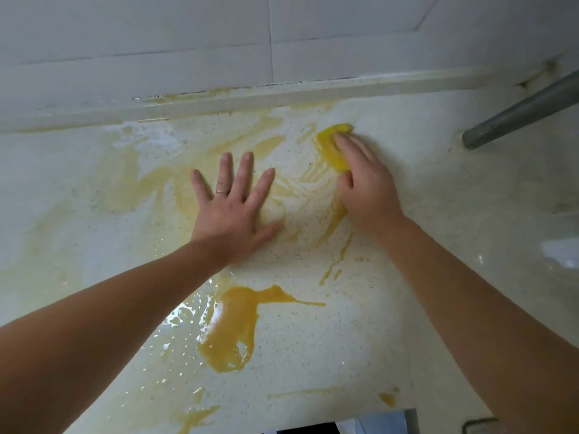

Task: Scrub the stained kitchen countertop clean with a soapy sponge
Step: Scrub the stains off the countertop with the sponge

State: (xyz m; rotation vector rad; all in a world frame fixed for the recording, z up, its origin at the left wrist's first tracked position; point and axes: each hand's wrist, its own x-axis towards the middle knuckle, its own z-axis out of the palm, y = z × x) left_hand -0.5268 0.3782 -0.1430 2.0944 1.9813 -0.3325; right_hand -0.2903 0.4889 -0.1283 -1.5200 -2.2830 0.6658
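A pale speckled countertop [391, 292] is smeared with yellow-orange stains and wet soapy film. A thick orange puddle [230, 327] lies near the front, between my forearms. My right hand [365, 186] presses a yellow sponge [332, 145] flat against the counter near the back, fingers over its top; part of the sponge is hidden under the hand. My left hand [233, 202] lies flat on the wet counter with fingers spread, a ring on one finger, just left of the sponge's smear trail.
A low backsplash ledge [282, 95] and a tiled wall [188, 36] bound the counter at the back. A grey metal pipe [520, 111] slants in at the upper right. White foam [156, 139] sits at the back left. The counter's front edge [404, 415] shows at the bottom.
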